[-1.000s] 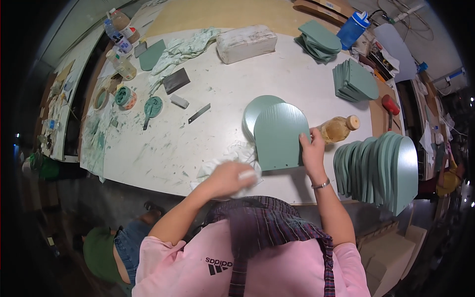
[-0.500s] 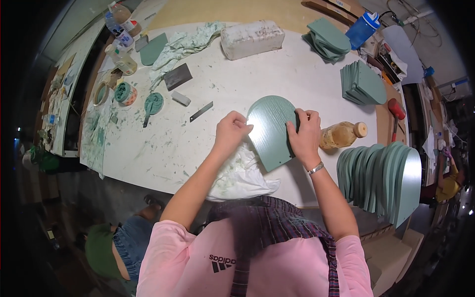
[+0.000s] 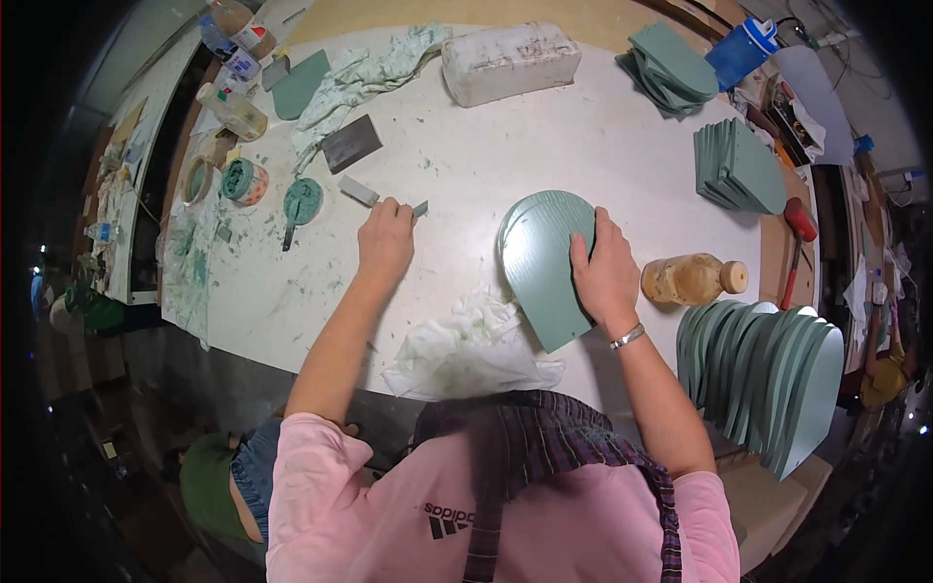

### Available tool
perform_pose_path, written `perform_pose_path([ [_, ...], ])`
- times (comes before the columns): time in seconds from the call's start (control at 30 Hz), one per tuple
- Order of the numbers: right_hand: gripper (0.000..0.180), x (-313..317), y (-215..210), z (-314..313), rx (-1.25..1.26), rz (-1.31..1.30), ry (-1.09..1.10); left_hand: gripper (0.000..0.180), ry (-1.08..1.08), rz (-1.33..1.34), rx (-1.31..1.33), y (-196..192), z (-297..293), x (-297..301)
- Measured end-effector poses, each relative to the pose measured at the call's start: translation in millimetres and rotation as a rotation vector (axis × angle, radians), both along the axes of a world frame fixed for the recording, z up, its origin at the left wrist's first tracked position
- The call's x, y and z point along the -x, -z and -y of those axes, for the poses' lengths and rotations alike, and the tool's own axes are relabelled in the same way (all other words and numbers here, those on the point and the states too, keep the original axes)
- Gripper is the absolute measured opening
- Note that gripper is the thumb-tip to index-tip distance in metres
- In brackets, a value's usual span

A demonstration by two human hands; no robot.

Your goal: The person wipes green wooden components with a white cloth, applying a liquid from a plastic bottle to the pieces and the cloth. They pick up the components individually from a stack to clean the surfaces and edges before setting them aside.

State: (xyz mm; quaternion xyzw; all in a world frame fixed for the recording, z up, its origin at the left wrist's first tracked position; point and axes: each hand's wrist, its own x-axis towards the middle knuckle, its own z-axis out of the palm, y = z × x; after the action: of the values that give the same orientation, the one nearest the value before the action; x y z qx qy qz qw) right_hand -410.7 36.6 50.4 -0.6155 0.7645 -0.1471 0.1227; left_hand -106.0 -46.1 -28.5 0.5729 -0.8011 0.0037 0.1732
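A flat green panel (image 3: 549, 262) with one rounded end lies in front of me, its surface glossy and streaked. My right hand (image 3: 607, 277) grips its right edge, thumb on the top face and fingers along the side. Further left, my left hand (image 3: 387, 241) is down on the table with bent fingers closed over a thin, dark metal blade (image 3: 421, 209). Only the blade's far tip shows; the fingers cover the rest. A small grey block (image 3: 359, 190) lies just beyond those fingertips. The crumpled white cloth (image 3: 466, 350) sits between my forearms.
Several green panels (image 3: 763, 374) stand stacked at right, beside a tipped bottle of yellowish liquid (image 3: 692, 280). More panel stacks (image 3: 736, 167), a red mallet (image 3: 801, 222) and a blue bottle (image 3: 741, 53) lie beyond. Green paste tub (image 3: 243, 182), paste-covered lid (image 3: 303, 201) and dark sheet (image 3: 352, 145) are left.
My left hand has let go of the panel's left edge and moved left onto the metal blade. The right hand still holds the panel.
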Motion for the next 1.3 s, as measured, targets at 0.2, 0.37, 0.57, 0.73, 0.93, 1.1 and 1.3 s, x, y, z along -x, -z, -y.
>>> perform_pose_path([
  [0.2,0.051,2.2,-4.4,2.9,-0.02,0.046,0.068,0.008,0.111,0.091,0.09,0.5,7.7,-0.8],
  [0.37,0.046,3.3,-6.9,6.6,-0.028,0.084,0.074,0.009,-0.012,0.125,0.067,-3.5,11.8,6.8],
  [0.57,0.046,3.4,-5.3,8.1,-0.038,0.07,0.083,0.014,0.128,-0.648,-0.626,-79.0,-40.5,63.0],
  [0.73,0.045,2.5,-3.3,6.3,-0.033,0.048,0.081,0.013,0.209,-0.593,-0.605,-83.1,-50.9,75.3],
  [0.93,0.045,-0.3,-4.4,6.9,-0.021,0.059,0.084,0.01,0.242,-0.391,-0.504,-83.0,-65.1,84.2],
  [1.1,0.046,0.8,-5.4,6.5,-0.03,0.064,0.09,0.013,0.192,-0.407,-0.383,-82.4,-67.7,87.1],
  [1.3,0.046,0.4,-6.4,6.0,-0.037,0.049,0.089,0.012,0.179,-0.403,-0.374,-84.3,-74.3,90.1],
])
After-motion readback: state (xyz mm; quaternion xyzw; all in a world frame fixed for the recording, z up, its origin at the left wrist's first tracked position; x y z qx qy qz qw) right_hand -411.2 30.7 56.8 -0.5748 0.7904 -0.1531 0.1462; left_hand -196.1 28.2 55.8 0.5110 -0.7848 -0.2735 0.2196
